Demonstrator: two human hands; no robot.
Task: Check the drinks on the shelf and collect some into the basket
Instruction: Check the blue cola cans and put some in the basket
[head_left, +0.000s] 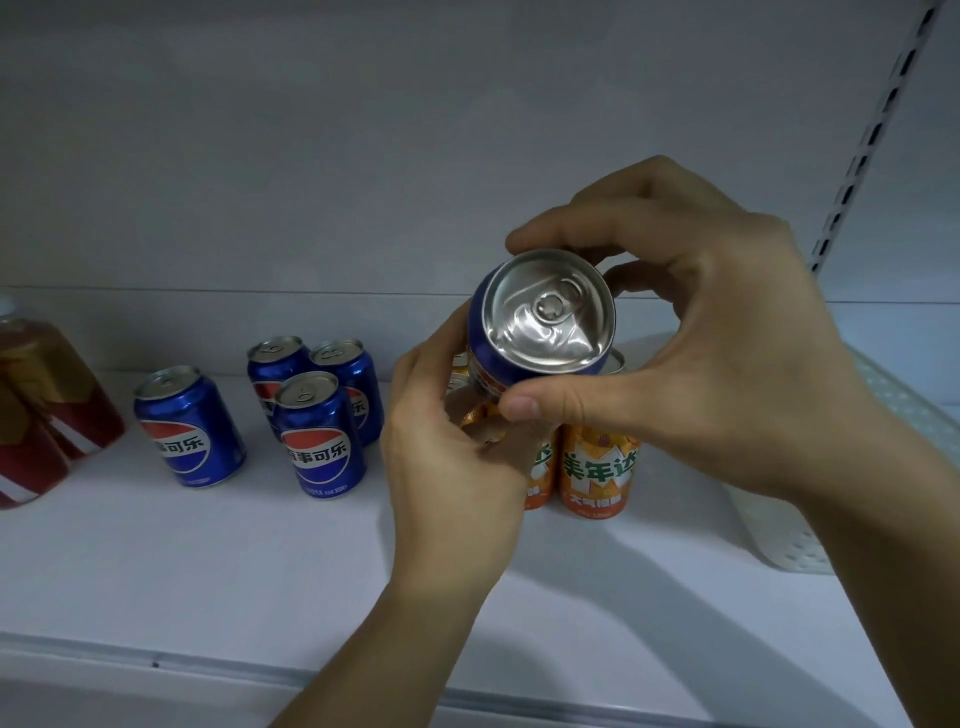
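Note:
A blue cola can (545, 317) is held up above the white shelf (208, 561), tilted so its silver top faces me. My right hand (691, 332) grips it around the rim with thumb and fingers. My left hand (457, 457) holds its lower body from below. Behind my hands stand orange soda cans (597, 467), partly hidden. Several blue cola cans (322, 436) stand on the shelf to the left. The white perforated basket (789, 540) sits at the right, mostly hidden by my right forearm.
Red bottles (47, 410) with gold labels stand at the far left of the shelf. A slotted metal upright (862, 140) runs up the back wall at the right. The shelf's front edge (156, 660) crosses the bottom of the view.

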